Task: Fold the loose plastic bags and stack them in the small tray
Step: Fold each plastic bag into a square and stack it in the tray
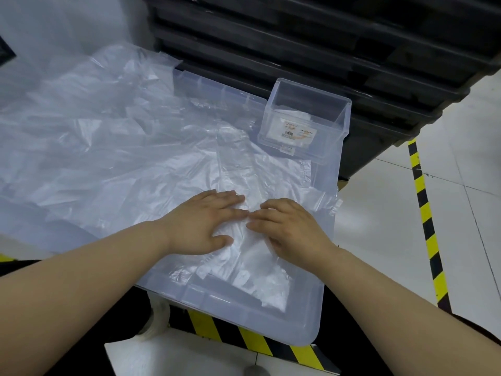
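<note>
A clear plastic bag lies spread on a large translucent lid. My left hand and my right hand press flat on the bag's near part, fingertips almost touching each other. Both have straight fingers and grip nothing. A small clear tray stands at the lid's far right corner, with a labelled white item lying inside it. A heap of loose clear plastic bags covers the left and far side.
Black stacked crates rise behind the tray. White floor tiles with yellow-black hazard tape run along the right and under the lid's near edge. A white panel sits below the lid.
</note>
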Demonstrator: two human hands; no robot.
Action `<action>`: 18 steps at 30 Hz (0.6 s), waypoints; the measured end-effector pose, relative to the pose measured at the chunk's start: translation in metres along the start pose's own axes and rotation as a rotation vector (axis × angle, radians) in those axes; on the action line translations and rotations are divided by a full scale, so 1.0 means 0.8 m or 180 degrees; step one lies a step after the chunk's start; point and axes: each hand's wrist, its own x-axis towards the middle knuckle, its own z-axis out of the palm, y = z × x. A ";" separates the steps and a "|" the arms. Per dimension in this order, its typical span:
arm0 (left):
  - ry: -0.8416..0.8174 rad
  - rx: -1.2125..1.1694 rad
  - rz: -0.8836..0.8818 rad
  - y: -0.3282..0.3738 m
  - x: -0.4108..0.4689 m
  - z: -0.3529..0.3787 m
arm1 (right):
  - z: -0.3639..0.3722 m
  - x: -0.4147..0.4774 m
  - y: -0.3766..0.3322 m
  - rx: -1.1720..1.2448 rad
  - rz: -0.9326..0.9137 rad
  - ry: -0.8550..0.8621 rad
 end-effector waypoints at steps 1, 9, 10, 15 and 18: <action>0.0010 -0.0030 0.0019 0.000 0.000 0.000 | -0.003 0.002 -0.004 0.0156 0.0072 0.0010; 0.0779 -0.0099 0.0202 0.005 -0.007 0.003 | -0.020 0.007 -0.006 0.2105 0.1850 -0.0340; 0.0949 0.0024 0.0259 0.005 -0.007 0.006 | -0.021 0.008 -0.004 0.2284 0.1984 -0.0379; 0.1395 -0.0648 -0.0049 0.013 -0.003 0.017 | -0.013 0.019 -0.002 0.2668 0.2385 -0.0538; 0.1418 -0.1187 -0.0516 0.021 0.000 0.013 | -0.012 0.032 0.001 0.2494 0.2598 -0.0592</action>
